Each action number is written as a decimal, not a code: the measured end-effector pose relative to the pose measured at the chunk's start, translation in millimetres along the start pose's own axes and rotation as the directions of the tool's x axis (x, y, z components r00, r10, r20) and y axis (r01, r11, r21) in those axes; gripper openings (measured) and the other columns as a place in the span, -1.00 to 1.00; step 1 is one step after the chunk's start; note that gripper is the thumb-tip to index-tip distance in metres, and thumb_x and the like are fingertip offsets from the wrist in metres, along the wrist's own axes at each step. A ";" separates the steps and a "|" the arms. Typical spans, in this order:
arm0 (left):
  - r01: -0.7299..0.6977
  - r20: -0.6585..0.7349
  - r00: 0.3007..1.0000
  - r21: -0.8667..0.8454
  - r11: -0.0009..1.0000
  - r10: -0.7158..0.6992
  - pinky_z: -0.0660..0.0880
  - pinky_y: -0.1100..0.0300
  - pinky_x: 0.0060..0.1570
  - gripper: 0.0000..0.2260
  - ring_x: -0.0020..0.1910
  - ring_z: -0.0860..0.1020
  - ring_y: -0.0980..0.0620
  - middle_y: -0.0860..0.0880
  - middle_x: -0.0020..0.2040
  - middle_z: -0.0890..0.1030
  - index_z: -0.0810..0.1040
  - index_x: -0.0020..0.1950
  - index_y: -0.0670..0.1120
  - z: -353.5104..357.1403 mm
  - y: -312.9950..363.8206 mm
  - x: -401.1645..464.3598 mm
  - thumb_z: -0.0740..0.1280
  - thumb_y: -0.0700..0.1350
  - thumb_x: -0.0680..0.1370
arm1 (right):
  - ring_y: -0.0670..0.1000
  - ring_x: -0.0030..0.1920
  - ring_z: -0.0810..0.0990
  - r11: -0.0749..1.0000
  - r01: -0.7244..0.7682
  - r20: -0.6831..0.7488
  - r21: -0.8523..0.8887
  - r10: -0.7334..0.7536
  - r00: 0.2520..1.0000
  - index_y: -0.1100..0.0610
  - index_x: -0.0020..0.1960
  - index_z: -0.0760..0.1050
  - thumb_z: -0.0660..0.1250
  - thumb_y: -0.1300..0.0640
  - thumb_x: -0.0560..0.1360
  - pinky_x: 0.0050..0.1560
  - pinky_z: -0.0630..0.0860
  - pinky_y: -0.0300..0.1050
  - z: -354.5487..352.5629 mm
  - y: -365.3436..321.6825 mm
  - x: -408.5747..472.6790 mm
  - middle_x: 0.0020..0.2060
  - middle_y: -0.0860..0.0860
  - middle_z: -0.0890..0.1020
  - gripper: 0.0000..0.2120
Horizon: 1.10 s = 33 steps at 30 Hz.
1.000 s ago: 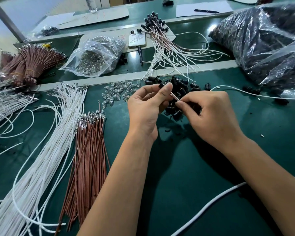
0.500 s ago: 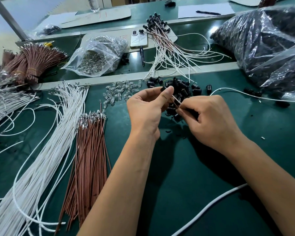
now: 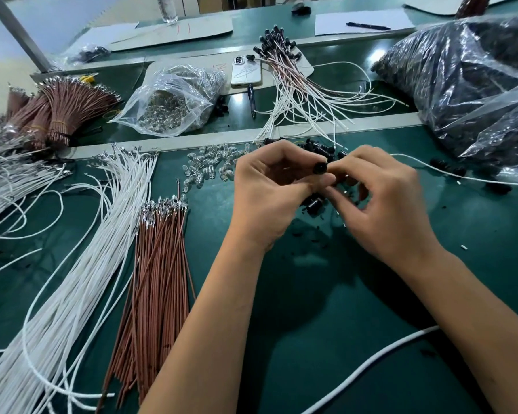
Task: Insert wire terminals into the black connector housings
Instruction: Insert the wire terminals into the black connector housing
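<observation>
Black round plastic connector housing (image 3: 320, 168) sits pinched at our left hand (image 3: 269, 192) fingertips; our right hand (image 3: 380, 201) pinches something blurred, perhaps a wire end, against it. Misaligned, the terminal could bend or miss.

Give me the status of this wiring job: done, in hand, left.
Done: a bunch of finished leads with black housings lies at the back. In hand: the left hand pinches one black housing, and the right hand works at it; its grip is blurred. Left: a pile of loose housings, plus white wires and brown wires.
</observation>
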<state>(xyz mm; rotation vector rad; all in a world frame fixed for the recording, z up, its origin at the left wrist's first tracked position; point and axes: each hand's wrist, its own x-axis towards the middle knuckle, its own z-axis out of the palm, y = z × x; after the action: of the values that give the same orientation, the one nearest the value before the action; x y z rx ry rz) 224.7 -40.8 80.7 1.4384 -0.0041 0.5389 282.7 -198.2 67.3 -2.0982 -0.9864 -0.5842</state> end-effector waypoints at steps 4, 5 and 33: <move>-0.017 0.066 0.998 -0.038 0.999 0.020 0.62 0.14 -0.08 -0.75 -0.20 0.66 -0.01 -0.06 -0.22 0.70 0.63 -0.18 -0.20 -0.2 0.8 -1.0 0.53 -0.51 0.32 | -0.06 -0.19 0.46 0.999 -0.002 -0.036 0.051 0.004 0.999 0.22 0.06 0.68 0.50 0.23 0.54 -0.10 0.39 -0.25 -1.1 -0.8 -0.7 -0.13 0.04 0.60 -0.88; -0.021 0.074 0.997 -0.045 0.999 0.024 0.62 0.14 -0.07 -0.74 -0.20 0.66 0.00 -0.05 -0.22 0.70 0.63 -0.18 -0.20 -0.2 1.5 -1.1 0.52 -0.51 0.32 | -0.07 -0.20 0.46 0.998 0.001 -0.044 0.063 0.002 0.999 0.22 0.06 0.69 0.50 0.25 0.54 -0.12 0.39 -0.26 -1.6 -1.0 -0.4 -0.14 0.05 0.60 -0.89; -0.039 0.114 0.992 -0.111 0.993 0.052 0.62 0.16 -0.12 -0.72 -0.23 0.66 0.03 -0.06 -0.22 0.71 0.64 -0.13 -0.22 -1.4 8.7 -2.3 0.49 -0.55 0.32 | -0.10 -0.24 0.50 0.986 0.097 -0.033 0.136 -0.093 0.995 0.26 -0.09 0.67 0.44 0.28 0.59 -0.18 0.43 -0.22 -9.1 -2.5 3.2 -0.22 0.00 0.59 -0.91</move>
<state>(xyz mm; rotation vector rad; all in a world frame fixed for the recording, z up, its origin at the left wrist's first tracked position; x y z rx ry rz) 219.1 -40.0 87.9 1.3643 -0.1572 0.4839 281.8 -202.7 76.1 -1.9258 -1.0855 -0.5737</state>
